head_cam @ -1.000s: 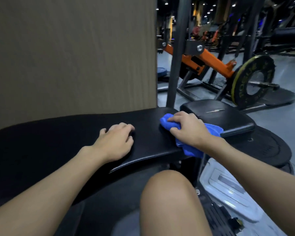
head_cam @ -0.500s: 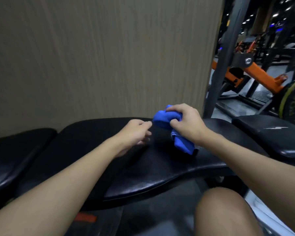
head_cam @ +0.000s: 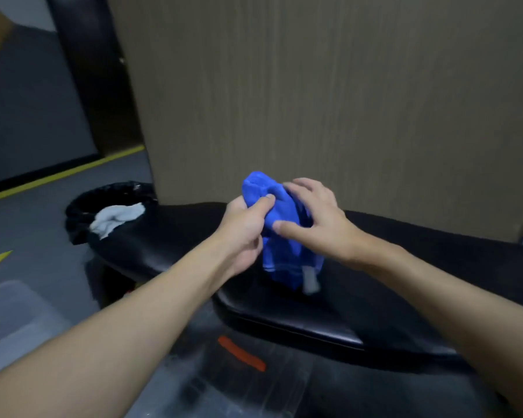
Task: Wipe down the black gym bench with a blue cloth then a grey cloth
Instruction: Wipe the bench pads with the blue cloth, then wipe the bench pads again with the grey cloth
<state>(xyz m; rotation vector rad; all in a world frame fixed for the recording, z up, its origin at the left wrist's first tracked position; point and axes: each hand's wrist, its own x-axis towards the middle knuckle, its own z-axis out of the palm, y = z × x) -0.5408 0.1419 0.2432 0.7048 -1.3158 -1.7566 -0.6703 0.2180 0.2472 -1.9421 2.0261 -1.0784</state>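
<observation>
A black padded worktop runs along a brown wall panel, its vinyl dark and faintly glossy. Over its middle the left hand pinches a bunched blue cloth, while the right hand rests against it, fingers spread wide. The regrip would likely go best with a flat, fresh face folded outward before pressing down. A crumpled grey cloth lies at the worktop's far left end.
</observation>
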